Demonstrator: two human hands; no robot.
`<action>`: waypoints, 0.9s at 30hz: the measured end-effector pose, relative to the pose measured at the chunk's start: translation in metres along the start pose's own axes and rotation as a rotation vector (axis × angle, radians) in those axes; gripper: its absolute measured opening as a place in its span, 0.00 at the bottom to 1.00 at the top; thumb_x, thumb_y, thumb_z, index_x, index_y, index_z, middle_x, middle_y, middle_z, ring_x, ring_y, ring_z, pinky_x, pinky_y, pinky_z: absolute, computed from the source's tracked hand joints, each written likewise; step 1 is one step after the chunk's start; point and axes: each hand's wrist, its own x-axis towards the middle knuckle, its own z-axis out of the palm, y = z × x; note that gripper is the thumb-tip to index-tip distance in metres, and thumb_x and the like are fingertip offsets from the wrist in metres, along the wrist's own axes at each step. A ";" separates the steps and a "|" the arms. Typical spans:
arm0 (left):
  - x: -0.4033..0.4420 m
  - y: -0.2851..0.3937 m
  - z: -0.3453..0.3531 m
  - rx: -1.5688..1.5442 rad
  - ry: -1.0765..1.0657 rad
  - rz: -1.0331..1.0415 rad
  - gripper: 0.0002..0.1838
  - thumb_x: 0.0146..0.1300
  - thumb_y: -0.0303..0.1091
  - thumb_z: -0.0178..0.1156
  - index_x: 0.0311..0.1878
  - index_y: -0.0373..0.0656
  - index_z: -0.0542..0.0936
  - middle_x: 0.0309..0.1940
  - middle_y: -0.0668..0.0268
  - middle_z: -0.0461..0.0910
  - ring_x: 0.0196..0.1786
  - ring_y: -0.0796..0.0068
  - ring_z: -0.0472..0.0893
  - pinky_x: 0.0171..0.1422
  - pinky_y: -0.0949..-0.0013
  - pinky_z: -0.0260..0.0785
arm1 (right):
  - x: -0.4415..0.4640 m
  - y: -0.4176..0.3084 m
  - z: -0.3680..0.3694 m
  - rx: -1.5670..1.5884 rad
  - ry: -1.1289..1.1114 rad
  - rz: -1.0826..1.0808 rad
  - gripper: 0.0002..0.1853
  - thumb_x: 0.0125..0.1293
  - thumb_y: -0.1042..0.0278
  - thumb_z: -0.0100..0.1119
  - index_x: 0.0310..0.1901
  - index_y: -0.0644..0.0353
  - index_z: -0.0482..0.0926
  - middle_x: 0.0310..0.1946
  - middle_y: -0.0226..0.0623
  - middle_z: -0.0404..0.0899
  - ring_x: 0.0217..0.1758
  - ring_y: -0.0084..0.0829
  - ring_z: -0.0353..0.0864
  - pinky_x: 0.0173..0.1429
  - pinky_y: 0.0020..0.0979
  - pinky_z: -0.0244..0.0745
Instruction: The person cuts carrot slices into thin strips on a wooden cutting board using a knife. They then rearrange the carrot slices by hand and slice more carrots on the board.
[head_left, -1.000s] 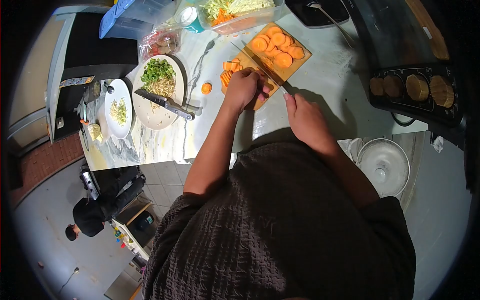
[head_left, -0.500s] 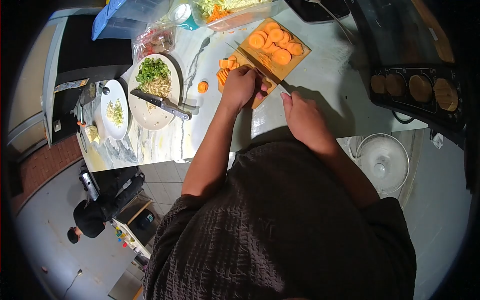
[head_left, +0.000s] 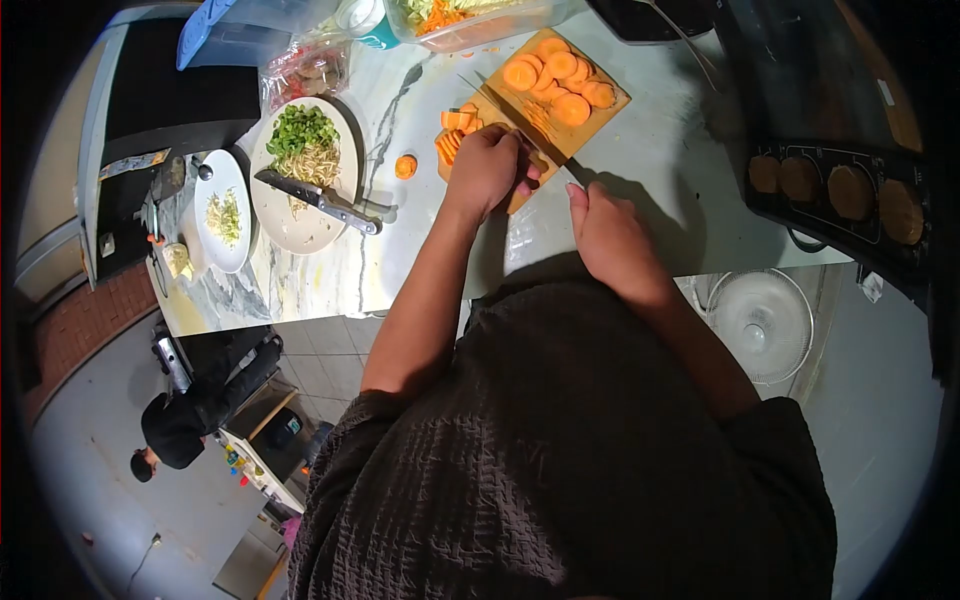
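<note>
My right hand (head_left: pixel 612 232) is closed around the handle of a kitchen knife (head_left: pixel 548 160), whose blade points up and left across a wooden cutting board (head_left: pixel 590 132). My left hand (head_left: pixel 487 172) is curled against the near side of the blade, pressing on carrot at the board; its fingers mostly hide the piece. Thin carrot strips (head_left: pixel 538 120) lie just beyond the blade. Round carrot slices (head_left: pixel 560 80) cover the far part of the board. Stacked carrot slices (head_left: pixel 450 145) sit at the board's left, beside my left hand.
Left of the board, a carrot end (head_left: pixel 405 167) lies on the marble counter (head_left: pixel 400 230). A plate (head_left: pixel 300 235) holds chopped greens, sprouts and a second knife (head_left: pixel 320 202). A white oval dish (head_left: pixel 232 255), a plastic tub (head_left: pixel 480 35) and a strainer (head_left: pixel 760 330) are around. Another person (head_left: pixel 175 430) is farther off.
The view has shifted slightly. Both hands keep nearly the same pose at the board, and the knife stays between them with little visible movement.
</note>
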 end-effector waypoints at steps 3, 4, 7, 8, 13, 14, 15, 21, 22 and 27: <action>0.000 0.000 0.000 0.003 -0.007 0.007 0.15 0.72 0.33 0.45 0.39 0.31 0.76 0.23 0.61 0.80 0.19 0.74 0.76 0.27 0.72 0.69 | 0.004 -0.001 0.005 -0.001 0.038 -0.025 0.24 0.75 0.49 0.42 0.39 0.64 0.77 0.32 0.60 0.81 0.40 0.63 0.80 0.46 0.55 0.75; -0.001 -0.001 0.000 0.004 -0.008 0.006 0.15 0.72 0.33 0.45 0.39 0.31 0.76 0.23 0.61 0.80 0.19 0.74 0.76 0.27 0.72 0.69 | 0.003 0.000 0.007 0.000 0.038 -0.023 0.24 0.75 0.49 0.42 0.39 0.64 0.77 0.32 0.60 0.81 0.40 0.63 0.80 0.46 0.55 0.75; -0.002 0.001 0.000 0.014 -0.002 0.007 0.15 0.72 0.33 0.45 0.41 0.30 0.77 0.23 0.60 0.81 0.19 0.74 0.76 0.27 0.72 0.69 | 0.004 0.001 0.005 0.010 0.041 -0.024 0.24 0.75 0.50 0.42 0.38 0.65 0.77 0.32 0.59 0.81 0.39 0.62 0.80 0.45 0.55 0.75; -0.002 0.002 0.001 0.011 -0.001 0.006 0.15 0.72 0.32 0.45 0.41 0.30 0.77 0.23 0.60 0.81 0.19 0.74 0.77 0.27 0.72 0.70 | 0.004 0.001 0.002 -0.001 0.045 -0.037 0.23 0.75 0.50 0.42 0.38 0.64 0.77 0.31 0.59 0.81 0.39 0.61 0.80 0.45 0.55 0.74; 0.003 -0.004 -0.002 -0.030 -0.004 0.014 0.14 0.71 0.32 0.46 0.41 0.31 0.77 0.23 0.59 0.81 0.19 0.74 0.76 0.27 0.72 0.70 | 0.000 0.014 -0.001 -0.040 0.044 -0.021 0.22 0.75 0.50 0.42 0.39 0.63 0.77 0.30 0.57 0.81 0.39 0.60 0.80 0.44 0.56 0.73; 0.003 -0.005 -0.002 -0.051 -0.012 0.021 0.14 0.71 0.32 0.46 0.39 0.29 0.77 0.23 0.58 0.81 0.19 0.73 0.77 0.26 0.72 0.71 | 0.000 0.018 0.000 -0.054 0.075 -0.043 0.22 0.75 0.50 0.41 0.39 0.63 0.77 0.30 0.57 0.81 0.39 0.60 0.80 0.44 0.56 0.73; 0.002 -0.005 -0.002 -0.070 -0.020 0.027 0.15 0.70 0.31 0.46 0.36 0.28 0.76 0.23 0.56 0.81 0.19 0.73 0.77 0.26 0.71 0.71 | -0.002 0.020 0.000 -0.065 0.105 -0.065 0.22 0.75 0.50 0.41 0.39 0.62 0.77 0.30 0.57 0.81 0.39 0.60 0.80 0.44 0.56 0.72; 0.002 -0.004 -0.002 -0.067 -0.027 0.015 0.13 0.71 0.33 0.48 0.36 0.34 0.76 0.23 0.59 0.80 0.20 0.72 0.78 0.26 0.72 0.70 | -0.003 0.018 -0.006 -0.026 0.044 -0.038 0.24 0.76 0.49 0.39 0.40 0.64 0.75 0.33 0.59 0.81 0.43 0.62 0.78 0.50 0.56 0.70; 0.003 -0.005 -0.003 -0.065 -0.030 0.019 0.13 0.71 0.33 0.48 0.36 0.34 0.76 0.23 0.59 0.80 0.20 0.72 0.78 0.26 0.72 0.70 | -0.003 0.018 -0.006 -0.025 0.049 -0.037 0.24 0.76 0.49 0.39 0.40 0.64 0.75 0.33 0.59 0.81 0.43 0.62 0.78 0.50 0.56 0.70; 0.001 -0.003 -0.003 -0.062 -0.025 0.021 0.13 0.71 0.33 0.47 0.35 0.34 0.76 0.23 0.59 0.80 0.20 0.72 0.79 0.26 0.72 0.70 | -0.001 0.024 -0.001 -0.003 0.063 -0.079 0.25 0.76 0.49 0.39 0.39 0.65 0.75 0.33 0.59 0.80 0.42 0.62 0.78 0.49 0.56 0.70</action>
